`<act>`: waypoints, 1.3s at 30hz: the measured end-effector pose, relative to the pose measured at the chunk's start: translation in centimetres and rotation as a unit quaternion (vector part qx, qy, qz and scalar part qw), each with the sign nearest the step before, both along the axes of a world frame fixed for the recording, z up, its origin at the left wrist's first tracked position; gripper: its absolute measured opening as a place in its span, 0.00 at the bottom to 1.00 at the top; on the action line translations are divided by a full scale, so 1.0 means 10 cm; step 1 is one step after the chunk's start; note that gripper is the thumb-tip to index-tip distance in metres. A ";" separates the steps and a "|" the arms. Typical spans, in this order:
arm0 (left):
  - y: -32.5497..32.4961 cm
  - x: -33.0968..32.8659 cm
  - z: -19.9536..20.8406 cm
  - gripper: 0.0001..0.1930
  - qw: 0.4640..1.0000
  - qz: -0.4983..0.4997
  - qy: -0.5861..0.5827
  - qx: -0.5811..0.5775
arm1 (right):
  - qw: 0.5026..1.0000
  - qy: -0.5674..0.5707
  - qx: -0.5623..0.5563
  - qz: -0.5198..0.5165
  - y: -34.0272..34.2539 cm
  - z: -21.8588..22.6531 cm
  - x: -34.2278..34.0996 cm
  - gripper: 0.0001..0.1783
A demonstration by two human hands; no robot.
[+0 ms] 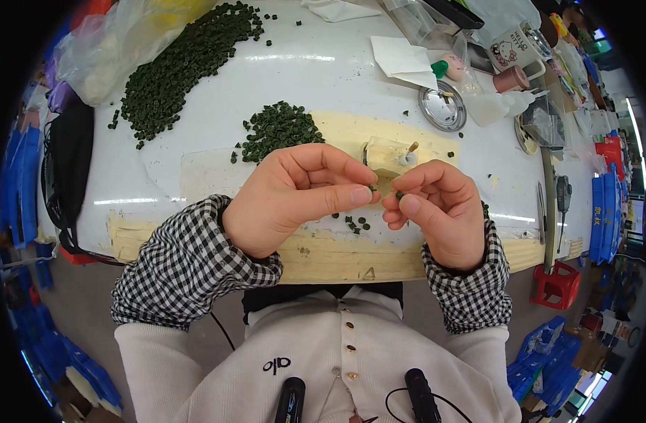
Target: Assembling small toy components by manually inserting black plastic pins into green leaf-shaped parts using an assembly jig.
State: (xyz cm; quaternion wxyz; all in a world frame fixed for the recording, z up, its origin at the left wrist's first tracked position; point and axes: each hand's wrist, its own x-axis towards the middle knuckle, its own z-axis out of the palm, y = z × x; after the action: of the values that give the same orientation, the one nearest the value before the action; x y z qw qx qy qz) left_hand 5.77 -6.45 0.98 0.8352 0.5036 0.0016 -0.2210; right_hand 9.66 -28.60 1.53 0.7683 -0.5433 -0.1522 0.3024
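Note:
Near the table's front edge, my left hand (305,194) pinches a small dark green piece (372,188) between thumb and forefinger. Close beside it, my right hand (439,208) pinches another small dark green piece (399,195) the same way. The fingertips of both hands nearly meet. Just beyond them stands a cream-coloured block (386,156) with a small white cup and a brown stick on it. A small heap of dark green pieces (280,130) lies past my left hand. Several loose green pieces (352,224) are scattered below my fingers.
A large pile of green pieces (189,67) spreads over the far left, beside clear plastic bags (118,53). At the right are a round metal lid (443,107), white tissue (402,59), a white mug (513,53) and a pink spool (511,79). A red stool (557,285) stands below.

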 end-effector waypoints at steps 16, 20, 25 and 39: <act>-0.03 -0.05 0.05 0.06 0.990 0.045 -0.090 0.100 | 0.979 -0.174 -0.078 -0.065 0.15 -0.04 -0.09 0.09; -0.04 -0.06 0.03 0.06 0.990 0.051 -0.083 0.100 | 0.962 -0.236 -0.117 -0.074 0.14 -0.06 -0.09 0.10; -0.08 -0.06 0.03 0.05 0.999 0.050 -0.013 0.012 | 0.894 -0.400 -0.174 -0.102 0.13 -0.03 -0.10 0.12; 0.00 -0.06 0.02 0.09 0.939 0.112 -0.244 0.217 | 0.887 -0.422 -0.168 -0.082 0.14 -0.02 -0.11 0.18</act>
State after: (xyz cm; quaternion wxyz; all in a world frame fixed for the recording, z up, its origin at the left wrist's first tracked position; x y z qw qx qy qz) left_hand 5.17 -6.44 1.20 0.7001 0.7073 -0.0978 0.0088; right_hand 8.56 -27.20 1.29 0.5509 -0.7511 -0.3638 0.0019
